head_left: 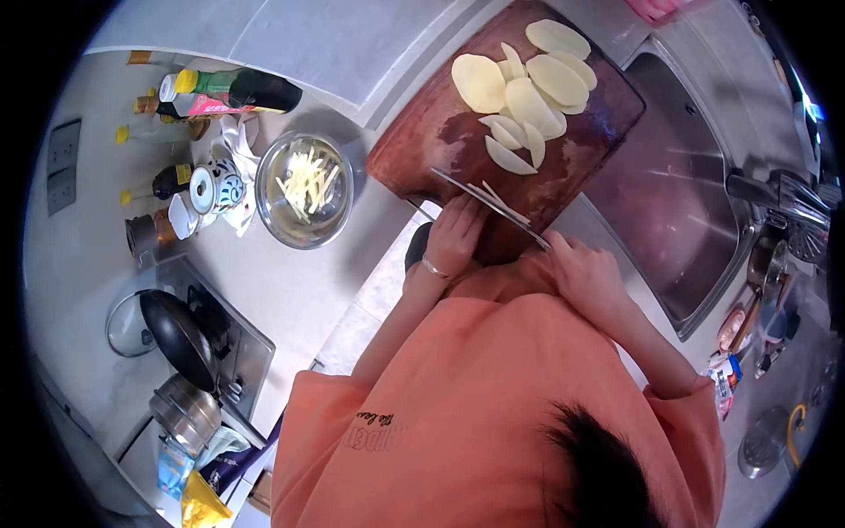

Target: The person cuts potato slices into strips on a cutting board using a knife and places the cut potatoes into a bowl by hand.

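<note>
My right hand [585,271] is wrapped around the handle of a kitchen knife [489,206], whose blade slants across the near part of a reddish-brown cutting board [431,97]. My left hand [458,231], a bracelet at its wrist, rests on the board close beside the blade with its fingers bent together. Whatever lies under those fingers is hidden. Thin pale potato strips [503,201] lie along the blade's far side. Farther up the board is a loose pile of potato slices [532,104], several overlapping.
Left of the board, a clear bowl [346,198] holds potato strips. Bottles [207,84] and a patterned jar [202,189] line the wall. A wok [176,334] sits by the stove. To the right is a steel sink [669,194] with a faucet [766,195].
</note>
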Tool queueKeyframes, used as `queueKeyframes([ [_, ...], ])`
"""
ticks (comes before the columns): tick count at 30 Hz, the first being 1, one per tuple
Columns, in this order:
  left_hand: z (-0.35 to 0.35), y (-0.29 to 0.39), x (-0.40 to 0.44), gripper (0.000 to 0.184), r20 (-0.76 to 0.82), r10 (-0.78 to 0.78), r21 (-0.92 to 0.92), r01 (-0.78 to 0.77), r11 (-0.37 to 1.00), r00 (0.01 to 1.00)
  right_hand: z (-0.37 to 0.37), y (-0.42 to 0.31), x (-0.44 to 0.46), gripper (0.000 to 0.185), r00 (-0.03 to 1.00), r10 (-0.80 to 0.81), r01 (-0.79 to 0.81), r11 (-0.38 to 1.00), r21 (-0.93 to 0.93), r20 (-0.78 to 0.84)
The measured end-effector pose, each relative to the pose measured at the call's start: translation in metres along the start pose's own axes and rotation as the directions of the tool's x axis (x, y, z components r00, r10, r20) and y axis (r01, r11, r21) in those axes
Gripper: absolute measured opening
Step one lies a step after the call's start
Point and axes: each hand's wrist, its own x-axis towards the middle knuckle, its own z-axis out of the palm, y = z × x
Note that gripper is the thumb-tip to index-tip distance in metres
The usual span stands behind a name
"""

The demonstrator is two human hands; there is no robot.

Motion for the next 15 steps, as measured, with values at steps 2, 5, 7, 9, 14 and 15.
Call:
queueKeyframes([
  [2,0.002,-0.001,-0.001,0.035,-0.009,0.007,-0.009,-0.007,1.000,1.000,-0.001,0.000,0.000,0.021,1.000,-0.022,0.021,1.000,-0.012,-0.018],
  [5,0.001,-0.001,-0.001,0.036,-0.004,0.006,-0.005,-0.006,1.000,1.000,0.006,0.003,0.003,0.022,1.000,-0.009,0.009,0.999,-0.041,0.003],
  [7,-0.002,0.001,0.001,0.036,-0.003,0.000,-0.005,0.000,1.000,1.000,0.013,0.004,0.010,0.020,1.000,-0.018,0.018,1.000,0.010,-0.015],
  [9,-0.001,0.000,0.003,0.036,-0.008,0.005,0.007,-0.005,1.000,1.000,0.015,0.002,0.019,0.019,0.999,-0.006,0.007,1.000,0.017,-0.044],
  [14,-0.002,-0.001,0.001,0.036,0.010,0.013,0.004,-0.013,1.000,1.000,0.014,0.004,0.014,0.016,0.992,0.002,0.008,0.997,0.077,-0.124],
  [15,-0.003,0.000,0.001,0.036,0.008,0.006,-0.006,-0.006,1.000,1.000,0.010,0.002,0.009,0.016,0.995,0.006,0.000,0.998,0.062,-0.104],
])
